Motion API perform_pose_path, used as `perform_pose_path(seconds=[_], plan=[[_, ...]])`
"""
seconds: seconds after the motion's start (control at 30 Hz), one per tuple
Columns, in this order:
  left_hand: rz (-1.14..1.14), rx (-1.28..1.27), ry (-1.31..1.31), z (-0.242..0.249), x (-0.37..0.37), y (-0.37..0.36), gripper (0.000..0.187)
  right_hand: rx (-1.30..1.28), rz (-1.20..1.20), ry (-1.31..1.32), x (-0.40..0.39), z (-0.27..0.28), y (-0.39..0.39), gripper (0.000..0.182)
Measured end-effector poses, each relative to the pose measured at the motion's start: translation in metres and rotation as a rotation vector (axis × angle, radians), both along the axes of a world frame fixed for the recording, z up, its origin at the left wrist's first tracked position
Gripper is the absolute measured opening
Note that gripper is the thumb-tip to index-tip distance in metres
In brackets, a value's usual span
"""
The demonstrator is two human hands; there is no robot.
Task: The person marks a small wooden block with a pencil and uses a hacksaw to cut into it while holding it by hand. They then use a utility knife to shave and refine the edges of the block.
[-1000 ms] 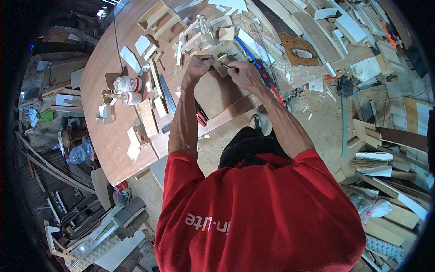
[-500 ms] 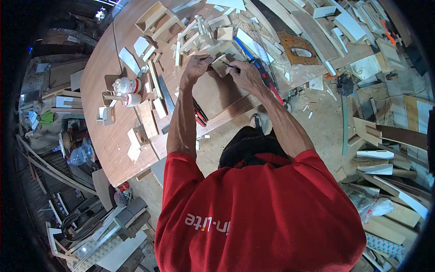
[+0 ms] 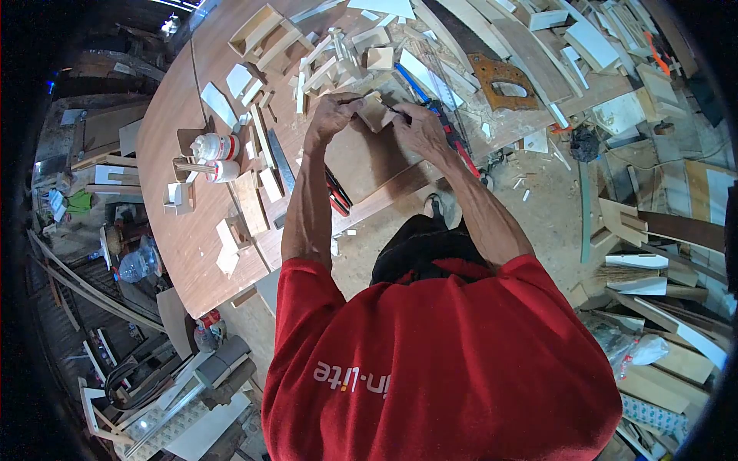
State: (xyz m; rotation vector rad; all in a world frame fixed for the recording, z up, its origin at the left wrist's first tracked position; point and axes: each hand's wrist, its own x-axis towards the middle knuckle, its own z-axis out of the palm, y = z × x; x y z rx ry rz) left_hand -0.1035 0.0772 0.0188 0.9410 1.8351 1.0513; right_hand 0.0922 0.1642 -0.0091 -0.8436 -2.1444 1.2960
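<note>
My left hand is closed on the left edge of a small pale wooden block, held above the near part of the table. Close against the block's right side is my right hand, its fingers pinched on a thin dark object too small to name. Below them lies a flat brown board. Just right of my right hand are a blue-handled tool and a red-and-black tool. A red-and-black hand tool rests by my left forearm.
A handsaw with a wooden handle lies at the right. White glue containers stand at the left. Wooden offcuts and a small wooden box crowd the far side. A dark flat metal strip lies left of my left arm.
The wooden block has turned so that its broad face shows more. My right hand has shifted slightly, and less of the thin dark object shows. My left hand stays in place.
</note>
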Motion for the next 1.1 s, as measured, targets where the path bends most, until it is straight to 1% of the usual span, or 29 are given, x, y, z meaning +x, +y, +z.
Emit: perform_pose_path(seconds=[0.1,0.17,0.2,0.27,0.3,0.37,0.4,0.47,0.53,0.6,0.63,0.67,0.7,0.73,0.77,0.8,0.87,0.9,0.97,1.03,1.1], plan=[[0.047,0.011,0.061,-0.002,-0.001,0.001,0.025,-0.005,-0.055,0.045,0.005,0.002,0.001,0.022],[-0.027,0.088,0.175,-0.008,-0.009,0.000,0.031,-0.028,-0.073,0.054,0.007,0.005,0.002,0.023],[-0.028,0.091,0.176,-0.007,-0.011,0.001,0.031,-0.061,-0.113,0.023,0.008,0.007,0.003,0.023],[-0.034,0.182,0.393,-0.007,-0.016,0.002,0.028,-0.094,-0.151,-0.006,0.012,0.011,0.005,0.023],[-0.032,0.183,0.395,0.001,-0.011,0.002,0.028,-0.172,-0.150,0.058,0.016,0.015,0.006,0.023],[0.053,0.235,0.106,0.028,0.010,0.001,0.019,-0.279,-0.157,0.176,0.021,0.021,0.007,0.021],[0.054,0.235,0.106,0.036,0.021,0.001,0.019,-0.279,-0.156,0.176,0.022,0.027,0.006,0.021],[-0.093,0.271,0.089,0.048,0.040,0.001,0.017,-0.350,-0.123,0.203,0.024,0.042,0.005,0.020],[-0.136,0.263,0.104,0.052,0.057,-0.002,0.016,-0.348,-0.101,0.220,0.029,0.048,0.001,0.019],[-0.109,0.190,0.161,0.048,0.072,-0.003,0.024,-0.341,-0.081,0.234,0.035,0.047,0.001,0.018],[-0.081,0.242,0.093,0.042,0.080,-0.003,0.034,-0.375,-0.093,0.216,0.039,0.042,0.000,0.017],[-0.082,0.247,0.091,0.038,0.086,-0.006,0.034,-0.409,-0.105,0.199,0.043,0.038,0.001,0.017],[-0.002,0.237,0.068,0.040,0.096,-0.011,0.039,-0.405,-0.106,0.197,0.048,0.039,0.000,0.017],[0.079,0.226,0.045,0.041,0.106,-0.015,0.044,-0.513,-0.139,0.206,0.053,0.041,-0.003,0.016],[0.153,0.334,-0.050,0.033,0.115,-0.016,0.051,-0.621,-0.170,0.214,0.058,0.043,-0.005,0.015],[0.155,0.337,-0.053,0.026,0.123,-0.017,0.051,-0.618,-0.169,0.210,0.062,0.043,-0.007,0.015],[0.291,0.483,-0.210,0.010,0.136,-0.020,0.049,-0.700,-0.197,0.208,0.069,0.042,-0.012,0.014],[0.327,0.503,-0.249,0.008,0.140,-0.020,0.046,-0.698,-0.193,0.202,0.073,0.039,-0.014,0.014],[0.374,0.460,-0.249,0.007,0.150,-0.023,0.044,-0.765,-0.193,0.212,0.078,0.032,-0.018,0.013],[0.419,0.417,-0.249,0.008,0.156,-0.025,0.042,-0.769,-0.189,0.218,0.082,0.028,-0.023,0.013],[0.460,0.434,-0.409,0.006,0.159,-0.027,0.036,-0.774,-0.188,0.228,0.083,0.024,-0.025,0.013]])
